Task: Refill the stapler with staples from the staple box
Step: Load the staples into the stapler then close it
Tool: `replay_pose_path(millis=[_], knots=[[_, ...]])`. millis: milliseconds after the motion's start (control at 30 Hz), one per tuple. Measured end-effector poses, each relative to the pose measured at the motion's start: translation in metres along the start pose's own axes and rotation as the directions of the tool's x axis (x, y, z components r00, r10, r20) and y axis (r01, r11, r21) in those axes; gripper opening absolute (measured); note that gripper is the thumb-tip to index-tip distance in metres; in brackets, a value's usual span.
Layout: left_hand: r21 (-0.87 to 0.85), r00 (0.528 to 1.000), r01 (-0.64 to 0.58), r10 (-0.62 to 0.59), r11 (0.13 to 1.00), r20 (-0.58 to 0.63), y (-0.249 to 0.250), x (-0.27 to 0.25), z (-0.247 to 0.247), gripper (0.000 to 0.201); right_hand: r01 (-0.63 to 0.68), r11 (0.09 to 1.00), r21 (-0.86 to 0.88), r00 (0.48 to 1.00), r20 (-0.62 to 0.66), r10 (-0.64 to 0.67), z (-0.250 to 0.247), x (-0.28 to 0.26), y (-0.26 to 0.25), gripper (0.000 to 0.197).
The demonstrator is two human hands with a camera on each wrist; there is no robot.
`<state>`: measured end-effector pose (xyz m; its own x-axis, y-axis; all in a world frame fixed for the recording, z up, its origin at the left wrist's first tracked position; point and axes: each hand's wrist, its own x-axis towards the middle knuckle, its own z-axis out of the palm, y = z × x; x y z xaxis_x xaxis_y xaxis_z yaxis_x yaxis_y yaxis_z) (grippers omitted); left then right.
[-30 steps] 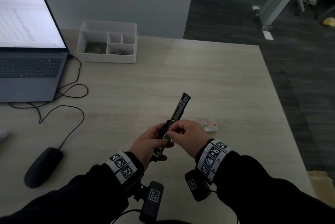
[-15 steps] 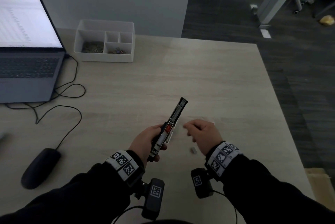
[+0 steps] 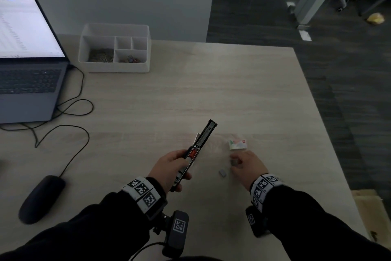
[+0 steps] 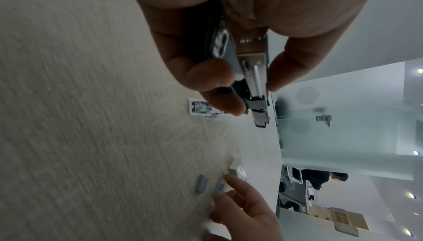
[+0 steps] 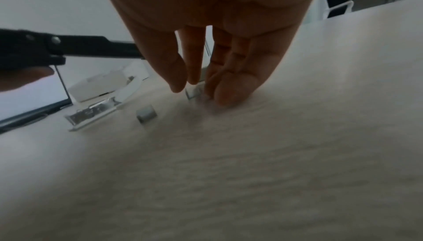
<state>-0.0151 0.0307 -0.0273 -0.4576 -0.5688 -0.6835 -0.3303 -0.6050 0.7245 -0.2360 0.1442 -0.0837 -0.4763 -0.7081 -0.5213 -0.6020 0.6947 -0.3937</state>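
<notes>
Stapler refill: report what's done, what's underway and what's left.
Done: the stapler is open, held by the left hand; staple box is on the table. Underway: right hand reaches a staple strip beside a second strip. Left: load staples, close.

Table fills the centre of the head view. Laptop sits at the upper left, with the organiser tray to its right against the wall. Mouse lies at the lower left, its cable looping up toward the laptop. Stapler is held above the table at lower centre. Staple box lies right of the stapler. Two staple strips lie below the box: one alone, the other at the right hand's fingertips.
</notes>
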Motion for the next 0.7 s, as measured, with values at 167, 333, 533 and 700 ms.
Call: replay_pose_path(millis=[167, 333, 533, 700], knots=[[-0.023, 1.000, 0.001, -0.001, 1.000, -0.006, -0.001, -0.003, 0.000, 0.028, -0.015, 0.998, -0.058, 1.000, -0.019, 0.014, -0.001, 0.001, -0.002, 0.022], [-0.036, 1.000, 0.003, -0.003, 0.999, -0.006, -0.002, -0.003, 0.000, 0.030, -0.015, 0.994, 0.110, 0.999, -0.032, 0.019, -0.006, -0.011, -0.012, 0.016], [-0.058, 0.999, 0.031, -0.032, 0.998, -0.016, 0.000, -0.003, 0.003, 0.031, 0.138, 0.831, 0.539, 0.990, -0.107, -0.095, -0.013, -0.036, -0.058, 0.015], [-0.099, 0.997, 0.067, -0.070, 0.993, -0.027, 0.002, -0.006, 0.004, 0.032, 0.300, 0.721, 0.624, 0.953, -0.157, -0.261, -0.017, -0.043, -0.087, 0.017]])
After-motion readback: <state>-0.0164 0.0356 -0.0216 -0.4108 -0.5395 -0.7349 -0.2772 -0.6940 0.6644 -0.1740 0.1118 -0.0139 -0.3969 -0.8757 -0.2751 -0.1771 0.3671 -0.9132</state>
